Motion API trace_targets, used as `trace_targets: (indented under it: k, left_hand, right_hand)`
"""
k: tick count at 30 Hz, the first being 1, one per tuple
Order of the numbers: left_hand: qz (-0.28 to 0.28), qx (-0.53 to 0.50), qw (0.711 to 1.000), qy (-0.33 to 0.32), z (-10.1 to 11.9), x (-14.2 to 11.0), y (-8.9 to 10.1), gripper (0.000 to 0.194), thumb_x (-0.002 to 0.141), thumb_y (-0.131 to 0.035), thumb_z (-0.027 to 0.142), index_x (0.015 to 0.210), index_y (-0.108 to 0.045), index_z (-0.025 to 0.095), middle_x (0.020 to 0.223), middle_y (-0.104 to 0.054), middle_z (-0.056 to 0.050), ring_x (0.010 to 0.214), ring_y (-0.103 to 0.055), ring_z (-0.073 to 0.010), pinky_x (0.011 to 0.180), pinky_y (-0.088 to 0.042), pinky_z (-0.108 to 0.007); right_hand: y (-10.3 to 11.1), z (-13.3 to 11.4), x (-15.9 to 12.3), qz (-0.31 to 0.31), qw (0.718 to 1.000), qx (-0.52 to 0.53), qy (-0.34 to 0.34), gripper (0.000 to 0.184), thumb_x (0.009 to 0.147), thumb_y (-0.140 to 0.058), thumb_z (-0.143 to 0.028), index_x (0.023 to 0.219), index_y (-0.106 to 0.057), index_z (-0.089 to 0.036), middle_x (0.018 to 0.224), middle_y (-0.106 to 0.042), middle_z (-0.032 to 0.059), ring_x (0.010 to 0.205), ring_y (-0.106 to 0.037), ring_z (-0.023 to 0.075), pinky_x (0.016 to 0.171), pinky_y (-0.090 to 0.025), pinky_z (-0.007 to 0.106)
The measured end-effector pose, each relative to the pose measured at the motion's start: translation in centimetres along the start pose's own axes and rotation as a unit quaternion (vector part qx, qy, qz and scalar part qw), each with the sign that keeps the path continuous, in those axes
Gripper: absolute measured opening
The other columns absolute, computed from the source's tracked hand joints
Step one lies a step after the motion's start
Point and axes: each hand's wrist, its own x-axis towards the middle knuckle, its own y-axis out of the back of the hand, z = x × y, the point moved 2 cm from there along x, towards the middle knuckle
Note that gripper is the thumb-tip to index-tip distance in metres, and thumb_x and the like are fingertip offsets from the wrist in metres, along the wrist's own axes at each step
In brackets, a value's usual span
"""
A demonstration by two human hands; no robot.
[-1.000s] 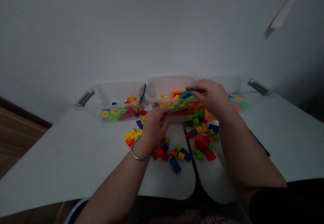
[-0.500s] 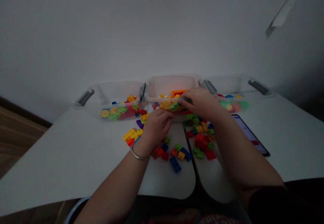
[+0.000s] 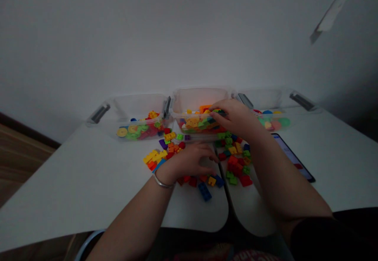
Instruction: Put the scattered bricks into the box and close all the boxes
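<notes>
While the right hand [image 3: 236, 116] rests its fingers [image 3: 219, 109] close together on the heap of multicoloured plastic building bricks [image 3: 201, 124] inside the middle clear plastic bin [image 3: 199, 99], with any pinched brick impossible to make out, the left hand [image 3: 189, 162] lies low, its fingers [image 3: 208, 159] spread apart, over loose bricks [image 3: 174, 147] on the white surface [image 3: 88, 182]; compared with the earlier frame, this hand has slid away from the bin, uncovering bricks beside it
</notes>
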Motion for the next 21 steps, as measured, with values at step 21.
trace_targets:
  k: [21]
  left_hand:
    - [-0.01,0.138,0.988,0.074,-0.5,0.5,-1.3,0.018,0.08,-0.071,0.037,0.092,-0.07,0.023,0.093,-0.069,-0.003,0.093,-0.062,-0.0234,0.085,-0.045,-0.037]
  right_hand:
    - [1.4,-2.5,-0.8,0.04,0.998,0.027,0.038,0.025,0.093,-0.05,-0.03,0.097,-0.071,-0.018,0.103,-0.074,0.0082,0.099,-0.064,0.0247,0.09,-0.043,0.039]
